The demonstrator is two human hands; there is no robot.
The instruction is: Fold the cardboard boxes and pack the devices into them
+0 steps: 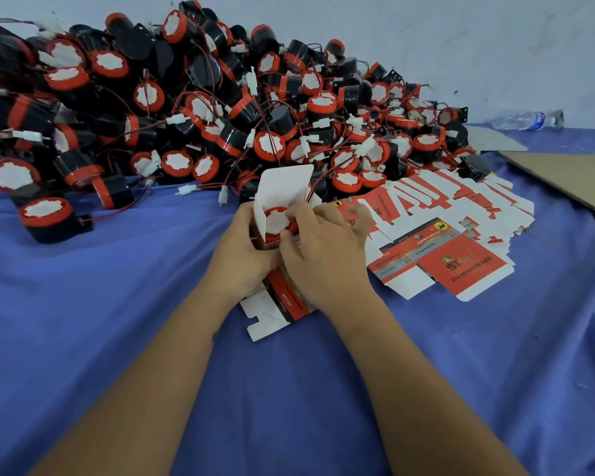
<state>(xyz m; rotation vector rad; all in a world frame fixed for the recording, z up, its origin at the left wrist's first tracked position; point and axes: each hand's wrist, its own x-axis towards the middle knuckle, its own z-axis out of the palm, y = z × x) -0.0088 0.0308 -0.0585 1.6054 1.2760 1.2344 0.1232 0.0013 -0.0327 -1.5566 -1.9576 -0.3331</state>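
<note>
Blue cloth on my desk (117, 338), heap of devices (220, 97) behind, flat boxes (461, 262) at right, my left hand (241, 262) gripping an upright open box (282, 190), right hand (323, 255) fingers curled, pressing a red-capped device (276, 221) into it.

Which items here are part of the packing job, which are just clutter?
Job:
- open box, left hand holding it
- device going in, right hand on it
- device pile
- flat boxes

Clutter:
- water bottle
- brown cardboard sheet
</note>
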